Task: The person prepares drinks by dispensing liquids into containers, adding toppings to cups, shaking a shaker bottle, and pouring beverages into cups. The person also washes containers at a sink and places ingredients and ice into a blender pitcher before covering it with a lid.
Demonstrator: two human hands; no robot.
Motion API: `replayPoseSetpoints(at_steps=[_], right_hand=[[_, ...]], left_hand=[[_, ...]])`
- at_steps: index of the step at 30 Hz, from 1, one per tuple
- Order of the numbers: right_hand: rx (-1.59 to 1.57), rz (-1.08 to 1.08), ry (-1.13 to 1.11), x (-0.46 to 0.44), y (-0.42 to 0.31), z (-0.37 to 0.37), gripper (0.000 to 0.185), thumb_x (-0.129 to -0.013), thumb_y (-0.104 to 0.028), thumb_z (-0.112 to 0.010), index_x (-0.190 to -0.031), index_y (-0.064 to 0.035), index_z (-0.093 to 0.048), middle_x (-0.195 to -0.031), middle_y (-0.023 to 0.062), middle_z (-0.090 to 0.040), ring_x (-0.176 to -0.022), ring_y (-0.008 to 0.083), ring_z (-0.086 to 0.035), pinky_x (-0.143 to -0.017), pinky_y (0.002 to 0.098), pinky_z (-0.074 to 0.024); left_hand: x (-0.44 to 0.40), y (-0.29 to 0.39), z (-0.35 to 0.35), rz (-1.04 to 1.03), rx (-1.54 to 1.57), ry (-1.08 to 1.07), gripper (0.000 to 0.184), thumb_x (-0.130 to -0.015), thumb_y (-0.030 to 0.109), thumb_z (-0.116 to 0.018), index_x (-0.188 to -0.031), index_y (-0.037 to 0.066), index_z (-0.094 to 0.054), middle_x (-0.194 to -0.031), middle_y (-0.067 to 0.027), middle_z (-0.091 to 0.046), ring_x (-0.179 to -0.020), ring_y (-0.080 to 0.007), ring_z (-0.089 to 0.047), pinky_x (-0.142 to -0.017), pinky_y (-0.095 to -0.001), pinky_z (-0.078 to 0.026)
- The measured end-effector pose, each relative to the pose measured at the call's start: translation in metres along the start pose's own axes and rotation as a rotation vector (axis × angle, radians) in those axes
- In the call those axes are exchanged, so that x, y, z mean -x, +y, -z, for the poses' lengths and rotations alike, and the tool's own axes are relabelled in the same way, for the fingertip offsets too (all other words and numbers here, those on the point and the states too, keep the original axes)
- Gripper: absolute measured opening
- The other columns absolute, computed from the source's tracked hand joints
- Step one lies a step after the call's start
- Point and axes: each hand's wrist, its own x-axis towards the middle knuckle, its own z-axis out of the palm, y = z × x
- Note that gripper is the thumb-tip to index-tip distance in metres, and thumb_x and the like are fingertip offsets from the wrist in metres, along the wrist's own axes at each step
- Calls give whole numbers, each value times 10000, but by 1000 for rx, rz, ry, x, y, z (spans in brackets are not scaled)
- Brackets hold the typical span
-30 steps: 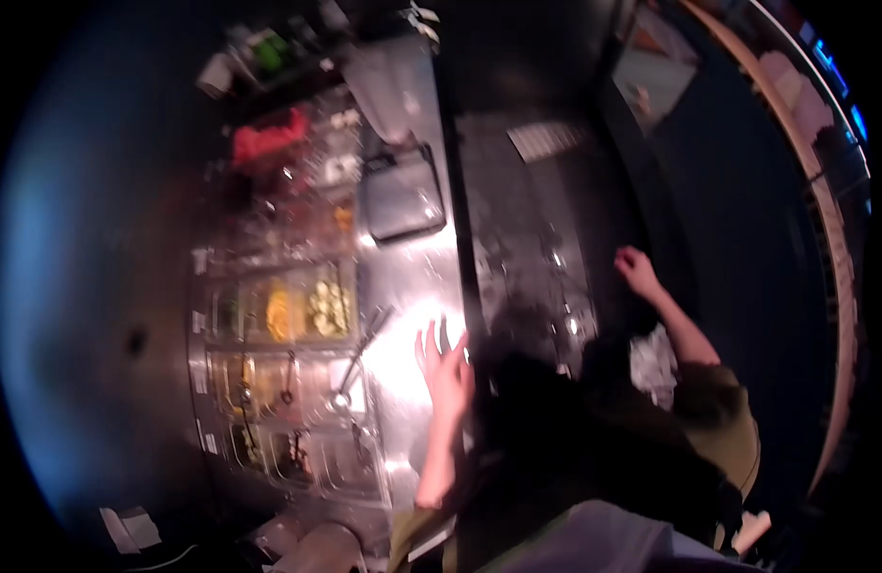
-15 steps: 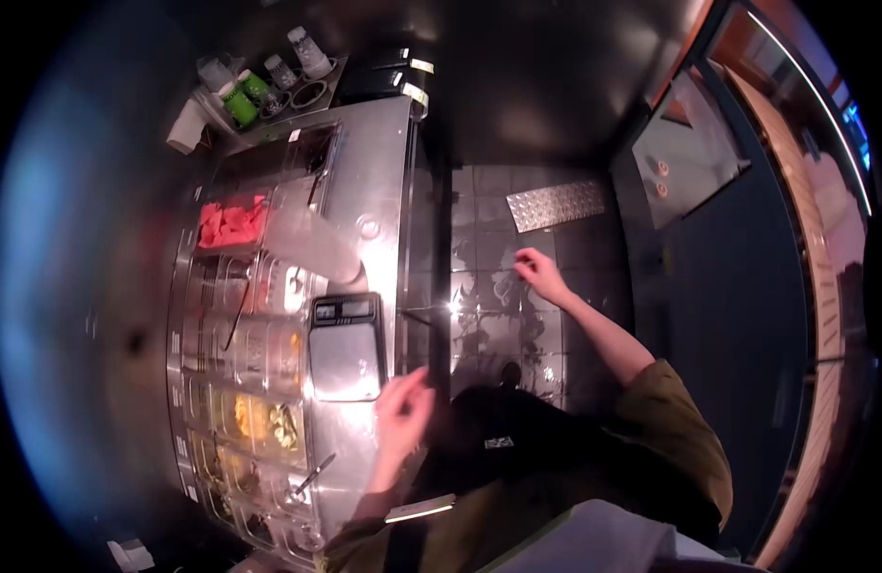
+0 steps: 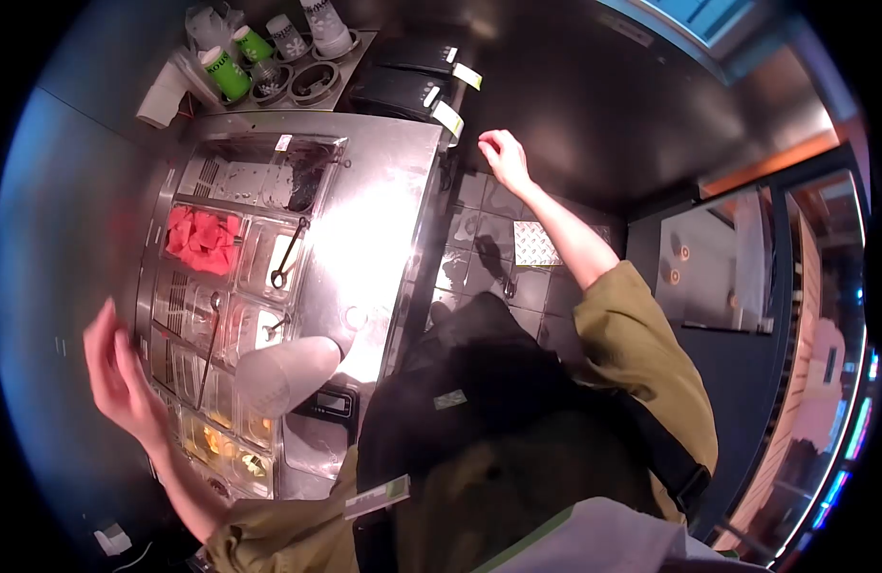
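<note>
My left hand (image 3: 119,372) reaches over the far left side of the counter, fingers spread, holding nothing. Beside it are clear food bins, one with red pieces (image 3: 202,239) and others with spoons. My right hand (image 3: 505,158) is raised near the label printers (image 3: 403,91), its fingers curled together; whether anything small is between them cannot be made out. A tall translucent cup or container (image 3: 290,374) stands by the black scale (image 3: 317,435) on the steel counter (image 3: 364,201).
Green cups (image 3: 226,74) and other cups sit in holders at the back left. A metal plate (image 3: 536,244) lies on the tiled floor. At the right are a dark wall with a window panel (image 3: 713,258) and a wooden-slatted ledge (image 3: 794,353).
The view has moved forward along the counter. My left hand has gone left across to the bins with its fingers spreading, and my right hand has moved up towards the printers.
</note>
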Motion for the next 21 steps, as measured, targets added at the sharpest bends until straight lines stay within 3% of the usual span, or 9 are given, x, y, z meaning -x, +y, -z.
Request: replayPoseSetpoints(at_steps=[5, 10, 11, 12, 13, 14, 16, 17, 21], right_hand=[[132, 122, -192, -87, 33, -46, 108, -783, -168, -568, -854, -98, -607, -869, 62, -532, -872, 238, -550, -721, 334, -455], [111, 655, -240, -149, 71, -86, 68, -731, -128, -578, -762, -71, -559, -787, 96, -486, -730, 286, -501, -623, 387, -404], [89, 667, -264, -155, 73, -88, 68, -723, -122, -575, -746, -67, -541, -771, 108, -479, -722, 301, -495, -633, 405, -399], [147, 751, -316, -160, 81, -89, 75, -724, -125, -578, -767, -70, -552, -771, 108, -491, -738, 294, -504, -657, 405, -401], [25, 764, -252, -162, 86, -94, 95, -709, -115, -596, -789, -69, -570, -774, 96, -505, -757, 274, -514, -670, 384, -404], [9, 739, -295, -164, 94, -96, 136, -685, -108, -624, -810, -74, -583, -789, 84, -517, -775, 252, -520, -684, 358, -408], [-85, 684, -333, -166, 103, -102, 147, -675, -107, -636, -814, -100, -589, -760, 59, -520, -747, 232, -523, -661, 342, -405], [-430, 679, -300, -164, 123, -119, 74, -652, -94, -645, -700, -93, -589, -690, 58, -513, -693, 235, -511, -640, 347, -383], [-108, 668, -492, -161, 137, -115, 201, -645, -122, -596, -845, -119, -580, -736, 75, -483, -737, 267, -481, -638, 396, -370]], left_hand=[[-142, 34, -73, -286, -283, -397, 311, -811, -72, -464, -1101, 9, -541, -894, -80, -544, -779, -117, -499, -719, -227, -405], [-262, 6, -180, -435, -493, -455, 200, -820, 5, -510, -1017, 15, -545, -840, -111, -553, -703, -226, -544, -639, -283, -446], [-294, -6, -202, -381, -466, -525, 282, -834, 189, -545, -1064, 28, -534, -936, -127, -571, -837, -279, -565, -715, -328, -460], [-317, -12, -233, -255, -360, -524, 284, -790, -59, -502, -1056, 28, -547, -927, -109, -560, -833, -211, -575, -736, -246, -456], [-347, -44, -267, -147, -338, -523, 290, -789, 7, -547, -1076, 47, -554, -1001, -106, -564, -869, -241, -578, -747, -265, -464], [-371, -39, -302, -154, -471, -493, 366, -797, 200, -595, -1126, 50, -534, -1084, -122, -555, -957, -270, -557, -801, -308, -456], [-416, -73, -374, -102, -723, -623, 779, -654, 208, -707, -1292, 123, -268, -1219, -146, -438, -1072, -338, -451, -930, -409, -356], [-420, -99, -414, -126, -625, -390, 622, -713, 312, -647, -1228, 81, -385, -1179, -152, -485, -1063, -318, -480, -897, -381, -391], [-442, -218, -502, 104, -299, 31, 612, -769, 485, -550, -1181, 35, -490, -1171, -191, -506, -1091, -327, -474, -895, -385, -401]])
